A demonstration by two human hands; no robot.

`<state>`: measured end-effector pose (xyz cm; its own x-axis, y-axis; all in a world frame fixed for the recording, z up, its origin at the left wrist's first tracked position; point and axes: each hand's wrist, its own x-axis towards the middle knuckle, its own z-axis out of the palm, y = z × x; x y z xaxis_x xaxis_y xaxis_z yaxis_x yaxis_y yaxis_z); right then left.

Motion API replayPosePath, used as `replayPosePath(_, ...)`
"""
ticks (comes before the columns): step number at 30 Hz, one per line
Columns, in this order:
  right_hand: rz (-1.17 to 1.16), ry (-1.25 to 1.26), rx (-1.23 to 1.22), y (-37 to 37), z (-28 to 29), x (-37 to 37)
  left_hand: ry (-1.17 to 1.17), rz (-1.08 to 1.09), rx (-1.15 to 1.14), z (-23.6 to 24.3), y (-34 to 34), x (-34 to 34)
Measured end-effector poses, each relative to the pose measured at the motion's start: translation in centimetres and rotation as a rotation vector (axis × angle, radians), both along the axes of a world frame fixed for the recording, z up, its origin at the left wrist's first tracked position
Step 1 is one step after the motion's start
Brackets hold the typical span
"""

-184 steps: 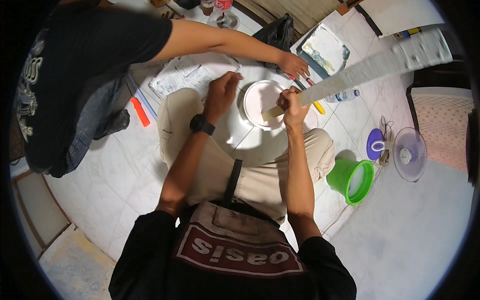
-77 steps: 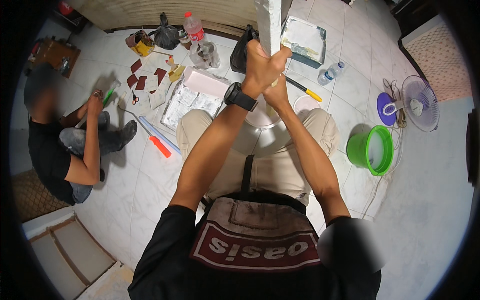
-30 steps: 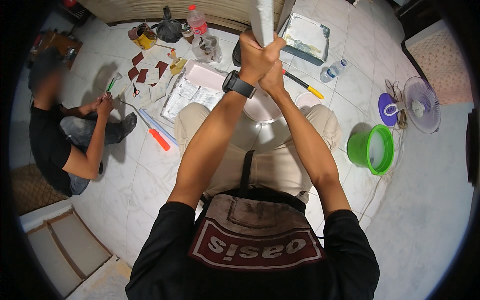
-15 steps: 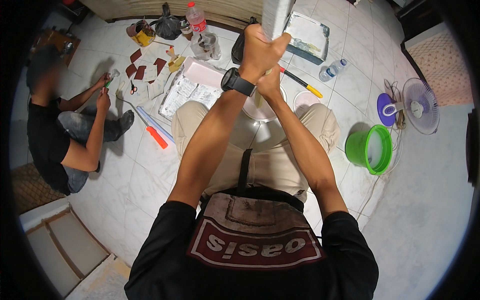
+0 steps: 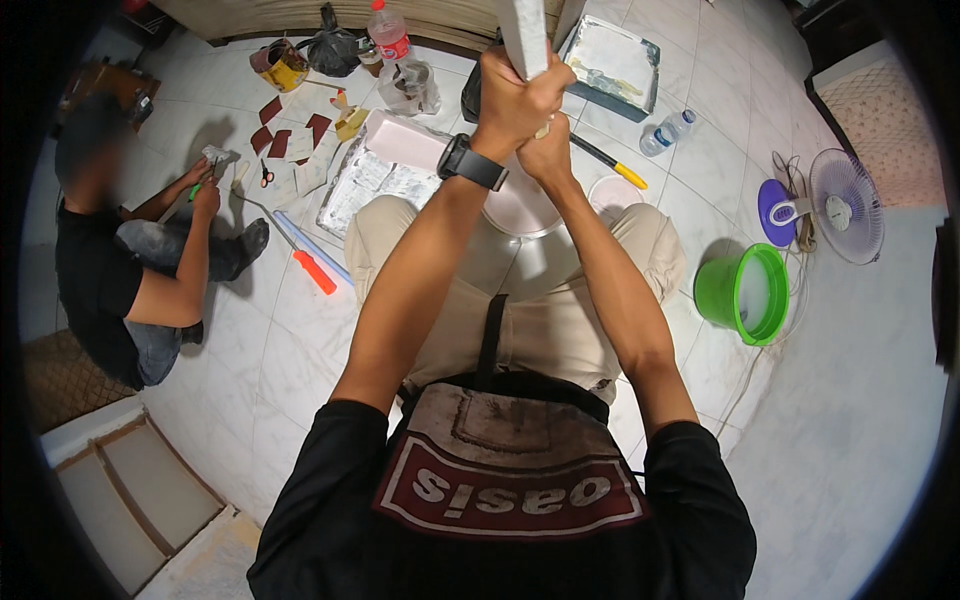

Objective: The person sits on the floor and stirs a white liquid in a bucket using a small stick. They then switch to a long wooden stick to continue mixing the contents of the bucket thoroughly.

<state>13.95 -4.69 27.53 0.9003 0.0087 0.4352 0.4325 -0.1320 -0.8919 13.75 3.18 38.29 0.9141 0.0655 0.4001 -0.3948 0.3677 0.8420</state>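
My left hand (image 5: 522,100), with a black watch on its wrist, is wrapped round a long white-smeared stick (image 5: 524,40). Just below it, my right hand (image 5: 546,155) grips the same stick with closed fingers. The stick's upper end rises toward the top of the view; its lower end is hidden behind my hands and forearms. Beneath my hands, between my knees, stands a round tub of pale pinkish paint (image 5: 522,208), partly covered by my arms. A round pale lid or dish (image 5: 612,193) lies beside it, near a tool with a black and yellow handle (image 5: 628,175).
Left of the tub is a paint tray (image 5: 372,185). A co-worker (image 5: 105,240) sits farther left, handling a small green-handled tool (image 5: 196,190). An orange-handled tool (image 5: 316,273) lies nearby. Rightward are another tray (image 5: 612,65), a bottle (image 5: 668,133), a green bucket (image 5: 715,290) and a fan (image 5: 845,207).
The stick's upper end has swung left, and my hands have shifted slightly with it, both still gripping. The co-worker's hands and small tool have moved a little.
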Motion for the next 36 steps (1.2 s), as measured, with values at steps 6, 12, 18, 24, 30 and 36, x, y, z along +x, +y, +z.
replayPosePath(6, 0.035, 0.175, 0.027, 0.5, 0.0, -1.5, 0.159, -0.072, 0.04, 1.1, 0.7, -0.1)
replayPosePath(12, 0.086, 0.069, 0.152, 2.2, -0.7, -1.0, 0.073, 0.075, 0.247, 1.1, 1.0, 0.3)
replayPosePath(18, 0.024, -0.25, 0.161, 0.8, -1.9, 0.1, -0.189, 0.099, 0.312, 1.1, -1.5, -0.5)
replayPosePath(24, -0.038, -0.087, 0.037, -0.3, -1.9, 0.9, -0.054, 0.012, 0.097, 0.4, -1.4, 0.1)
replayPosePath(30, 0.006, 0.126, 0.047, 0.9, 0.6, -1.5, 0.182, -0.072, 0.033, 1.5, 0.7, 0.2)
replayPosePath(36, 0.059, 0.044, 0.236, 2.5, -0.8, -0.8, 0.088, 0.034, 0.188, 1.2, 0.7, 0.4)
